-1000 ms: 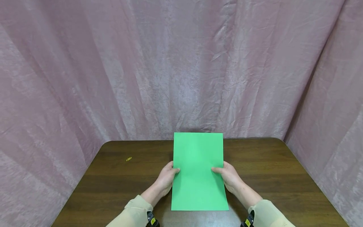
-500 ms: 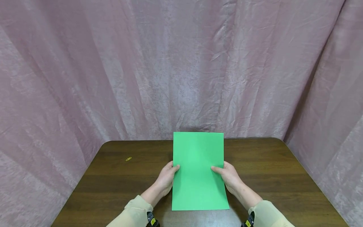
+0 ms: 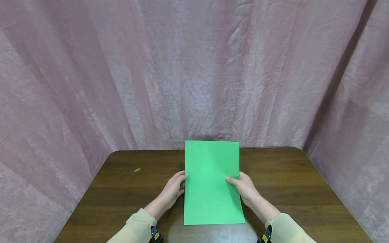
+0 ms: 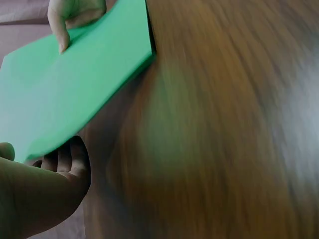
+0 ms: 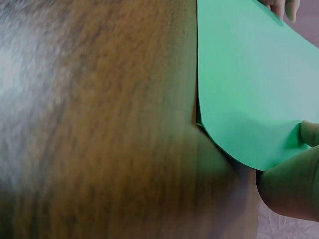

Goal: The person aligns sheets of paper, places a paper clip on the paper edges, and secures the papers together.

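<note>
A green paper rectangle point(image 3: 212, 199), upright in the head view, is tilted above the table; whether it is one sheet or several, I cannot tell. The right hand point(image 3: 249, 192) grips its right edge, thumb on the front face and fingers hidden behind. At the left edge, the left hand point(image 3: 170, 193) is loosely spread, its thumb tip by the border. In the left wrist view, the fingers of the left hand point(image 4: 42, 194) lie under the paper's edge point(image 4: 107, 94), with the thumb apart from it. The right wrist view shows the right hand's thumb point(image 5: 310, 133) pressing the bent paper point(image 5: 239, 84).
A yellow paper clip point(image 3: 137, 170) lies at the back left of the brown wooden table point(image 3: 282, 175). Pink curtains point(image 3: 194, 74) hang behind the table and along its sides. Both wrists wear dark straps below pale sleeves.
The left hand has shifted left and loosened, its thumb sliding off the paper's face to the edge. Its wrist moved outward. The right hand keeps its grip, and the paper has barely moved.
</note>
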### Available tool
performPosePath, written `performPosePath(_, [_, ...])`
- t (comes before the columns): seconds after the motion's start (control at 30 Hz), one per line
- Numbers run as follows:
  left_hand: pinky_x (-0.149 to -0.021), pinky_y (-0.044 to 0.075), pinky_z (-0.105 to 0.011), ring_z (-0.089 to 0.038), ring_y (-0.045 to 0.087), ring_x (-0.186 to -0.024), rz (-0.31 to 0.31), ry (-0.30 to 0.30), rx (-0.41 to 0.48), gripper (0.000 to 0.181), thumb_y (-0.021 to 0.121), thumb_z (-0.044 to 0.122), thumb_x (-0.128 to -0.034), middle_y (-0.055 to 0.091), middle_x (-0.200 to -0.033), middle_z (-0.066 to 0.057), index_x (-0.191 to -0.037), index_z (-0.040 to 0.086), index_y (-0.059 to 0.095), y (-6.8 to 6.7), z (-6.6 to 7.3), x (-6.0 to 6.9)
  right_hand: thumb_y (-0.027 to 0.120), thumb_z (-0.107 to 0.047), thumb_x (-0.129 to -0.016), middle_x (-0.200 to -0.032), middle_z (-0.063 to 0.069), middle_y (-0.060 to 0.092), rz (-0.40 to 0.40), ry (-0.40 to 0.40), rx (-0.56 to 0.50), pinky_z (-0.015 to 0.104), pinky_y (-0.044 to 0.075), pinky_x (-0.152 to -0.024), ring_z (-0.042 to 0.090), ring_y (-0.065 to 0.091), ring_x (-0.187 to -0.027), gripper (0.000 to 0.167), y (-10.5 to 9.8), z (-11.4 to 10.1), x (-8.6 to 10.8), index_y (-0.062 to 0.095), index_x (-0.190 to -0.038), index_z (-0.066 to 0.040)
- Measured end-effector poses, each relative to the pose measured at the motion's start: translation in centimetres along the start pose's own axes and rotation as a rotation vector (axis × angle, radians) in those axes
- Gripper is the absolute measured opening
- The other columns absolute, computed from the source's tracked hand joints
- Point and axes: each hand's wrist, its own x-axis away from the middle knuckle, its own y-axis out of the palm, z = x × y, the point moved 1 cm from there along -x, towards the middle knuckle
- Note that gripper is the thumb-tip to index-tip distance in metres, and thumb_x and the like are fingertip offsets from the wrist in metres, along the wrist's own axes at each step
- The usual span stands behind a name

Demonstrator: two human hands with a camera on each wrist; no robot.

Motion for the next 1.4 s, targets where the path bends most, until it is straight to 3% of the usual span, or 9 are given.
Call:
performPosePath(0.1, [-0.104, 0.048, -0.048, -0.032, 0.059, -0.123, 0.022, 0.022, -0.031, 0.056, 0.046, 0.030, -0.1098, 0.053, -0.143, -0.020, -0.157, 0.003, 0.034, -1.3, 0.4, 0.2, 0.069, -0.014, -0.098, -0.106, 0.012, 0.072, 0.010, 0.004, 0.006, 0.041, 0.058, -0.075, 0.025, 0.070, -0.089, 0.039, -0.1, 0.0, 0.0, 0.059, -0.132, 0.003])
performPosePath(0.23, [-0.106, 0.047, -0.052, -0.038, 0.056, -0.129, 0.075, 0.070, -0.139, 0.054, 0.047, 0.029, -0.1096, 0.053, -0.146, -0.022, -0.157, 0.004, 0.037, -3.0, 0.9, 0.5, 0.069, -0.014, -0.098, -0.107, 0.013, 0.072, 0.008, 0.009, 0.008, 0.041, 0.058, -0.075, 0.025, 0.070, -0.089, 0.040, -0.2, -0.1, 0.0, 0.058, -0.133, 0.003])
performPosePath(0.47, [-0.112, 0.038, -0.055, -0.033, 0.047, -0.138, 0.178, 0.178, -0.479, 0.052, 0.051, 0.032, -0.1090, 0.049, -0.151, -0.017, -0.155, 0.010, 0.042, -5.4, 1.6, 1.4, 0.069, -0.016, -0.099, -0.111, 0.015, 0.070, -0.005, 0.000, 0.010, 0.043, 0.058, -0.076, 0.026, 0.070, -0.091, 0.042, -0.3, -0.2, 0.2, 0.058, -0.135, 0.002])
performPosePath(0.73, [-0.110, 0.038, -0.058, -0.035, 0.041, -0.142, 0.263, 0.226, -0.856, 0.057, 0.052, 0.042, -0.1073, 0.042, -0.157, -0.010, -0.158, 0.020, 0.040, -8.3, 1.6, 1.9, 0.068, -0.018, -0.100, -0.118, 0.016, 0.068, -0.016, -0.011, 0.027, 0.043, 0.058, -0.077, 0.027, 0.069, -0.094, 0.045, -0.6, -0.1, 0.0, 0.056, -0.140, 0.001])
performPosePath(0.93, [-0.112, 0.032, -0.065, -0.043, 0.038, -0.142, 0.289, 0.331, -1.149, 0.056, 0.055, 0.034, -0.1061, 0.044, -0.156, -0.016, -0.157, 0.012, 0.043, -9.6, 1.2, 2.4, 0.068, -0.019, -0.100, -0.117, 0.015, 0.068, -0.012, -0.007, 0.032, 0.044, 0.058, -0.077, 0.027, 0.069, -0.094, 0.046, -0.7, 0.1, -0.2, 0.056, -0.139, 0.002])
performPosePath(1.13, [-0.114, 0.023, -0.068, -0.047, 0.033, -0.144, 0.281, 0.349, -1.270, 0.060, 0.052, 0.041, -0.1061, 0.041, -0.157, -0.021, -0.156, 0.008, 0.043, -10.4, 0.9, 2.8, 0.069, -0.018, -0.099, -0.114, 0.015, 0.070, -0.005, -0.006, 0.027, 0.044, 0.058, -0.076, 0.027, 0.070, -0.092, 0.045, -0.6, -0.1, -0.3, 0.057, -0.138, 0.001])
performPosePath(1.4, [-0.116, 0.018, -0.069, -0.047, 0.028, -0.147, 0.272, 0.264, -1.355, 0.063, 0.054, 0.039, -0.1065, 0.035, -0.161, -0.020, -0.159, 0.008, 0.037, -12.3, 0.4, 3.1, 0.069, -0.017, -0.099, -0.111, 0.015, 0.070, -0.002, -0.011, 0.017, 0.045, 0.058, -0.075, 0.027, 0.070, -0.090, 0.044, -0.6, 0.0, -0.4, 0.057, -0.136, 0.003])
